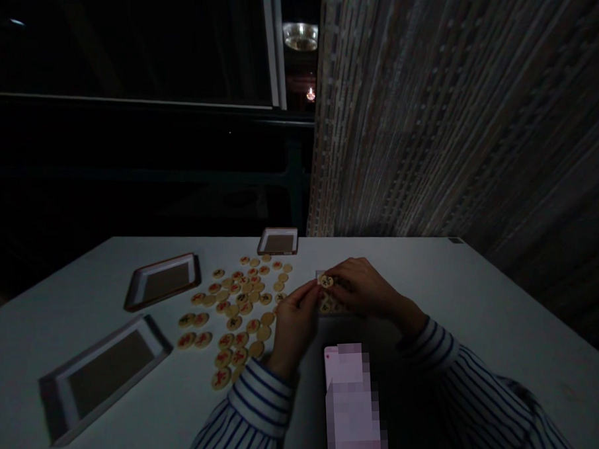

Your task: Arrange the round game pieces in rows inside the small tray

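Note:
My right hand [364,288] has its fingers closed on a round Chinese chess piece [326,281] with a dark character. That piece is held over a small box [328,314] with several more pieces in it, partly hidden by my hands. Left of the box, my left hand [296,317] is closed, thumb against fingers, at the box's left edge; what it pinches is hidden. Many loose Chinese chess pieces [239,338], some with red and some with black characters and others blank side up, lie spread on the white table [483,349] left of my hands.
Three shallow rectangular trays stand about the pieces: a near-left tray [158,340], a far-left tray [195,269] and a back tray [294,241]. A phone [349,394], its screen blurred, lies close in front. A curtain [424,113] and a dark window [123,47] are behind.

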Motion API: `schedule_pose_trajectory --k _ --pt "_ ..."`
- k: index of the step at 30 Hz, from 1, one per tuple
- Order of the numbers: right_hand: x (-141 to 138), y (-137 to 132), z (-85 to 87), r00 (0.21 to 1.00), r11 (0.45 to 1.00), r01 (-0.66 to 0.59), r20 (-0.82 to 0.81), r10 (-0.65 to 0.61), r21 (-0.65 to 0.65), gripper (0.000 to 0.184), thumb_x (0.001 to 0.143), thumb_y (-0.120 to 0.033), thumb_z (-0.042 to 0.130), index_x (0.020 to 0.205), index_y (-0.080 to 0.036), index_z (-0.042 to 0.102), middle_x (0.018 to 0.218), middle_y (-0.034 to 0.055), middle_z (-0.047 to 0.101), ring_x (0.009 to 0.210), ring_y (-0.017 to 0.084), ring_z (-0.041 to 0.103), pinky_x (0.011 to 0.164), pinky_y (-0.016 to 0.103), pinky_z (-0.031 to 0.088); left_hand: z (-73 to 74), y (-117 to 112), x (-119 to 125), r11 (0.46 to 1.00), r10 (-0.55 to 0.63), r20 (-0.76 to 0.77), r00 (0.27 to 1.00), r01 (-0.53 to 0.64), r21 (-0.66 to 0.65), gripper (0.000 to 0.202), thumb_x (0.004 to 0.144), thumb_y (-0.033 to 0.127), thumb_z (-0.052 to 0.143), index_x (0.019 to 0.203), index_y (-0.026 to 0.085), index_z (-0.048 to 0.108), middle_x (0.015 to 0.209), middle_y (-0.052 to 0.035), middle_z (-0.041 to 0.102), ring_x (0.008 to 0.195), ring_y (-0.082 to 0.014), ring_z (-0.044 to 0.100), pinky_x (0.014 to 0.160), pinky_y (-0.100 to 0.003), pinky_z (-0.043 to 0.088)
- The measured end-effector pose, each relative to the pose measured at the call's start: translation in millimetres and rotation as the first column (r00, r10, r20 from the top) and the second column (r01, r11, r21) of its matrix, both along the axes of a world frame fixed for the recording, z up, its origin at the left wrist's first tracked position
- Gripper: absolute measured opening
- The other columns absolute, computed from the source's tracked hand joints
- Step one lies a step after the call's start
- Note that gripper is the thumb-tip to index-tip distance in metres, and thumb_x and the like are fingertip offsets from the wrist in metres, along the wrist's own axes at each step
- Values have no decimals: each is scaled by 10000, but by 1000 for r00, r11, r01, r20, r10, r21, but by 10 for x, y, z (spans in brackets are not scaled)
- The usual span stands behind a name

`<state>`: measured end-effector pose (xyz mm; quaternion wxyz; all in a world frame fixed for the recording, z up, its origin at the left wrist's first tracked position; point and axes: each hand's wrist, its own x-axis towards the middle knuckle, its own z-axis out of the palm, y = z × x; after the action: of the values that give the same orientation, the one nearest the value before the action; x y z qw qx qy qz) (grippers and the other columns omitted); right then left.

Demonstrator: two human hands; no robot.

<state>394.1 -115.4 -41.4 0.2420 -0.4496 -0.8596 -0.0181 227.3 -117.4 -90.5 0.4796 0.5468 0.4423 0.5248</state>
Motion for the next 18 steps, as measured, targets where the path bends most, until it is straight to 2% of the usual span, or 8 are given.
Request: schedule_pose_trajectory --k 3,9,18 --pt "114 48 39 997 996 83 11 -82 -19 295 815 -329 537 1057 -170 599 991 64 655 934 187 554 828 335 359 -56 -1 5 993 28 -183 983 -7 115 298 789 293 536 1028 149 638 1027 -87 664 959 -185 604 886 -331 461" --pt "348 136 22 980 977 200 19 -199 -73 279 817 -318 515 1034 -178 621 988 56 664 906 180 574 824 310 387 -104 -50 8 954 22 -478 878 125 272 286 826 229 468 1064 135 596 1092 -101 617 1022 -177 561 930 -338 434" --pt "513 238 -79 949 938 305 139 -284 -165 312 841 -377 459 1022 -185 626 959 61 672 894 179 590 790 264 395 -195 -62 15 935 58 -616 786 174 310 293 845 218 428 1093 150 569 1149 -103 593 1080 -190 538 958 -374 426"
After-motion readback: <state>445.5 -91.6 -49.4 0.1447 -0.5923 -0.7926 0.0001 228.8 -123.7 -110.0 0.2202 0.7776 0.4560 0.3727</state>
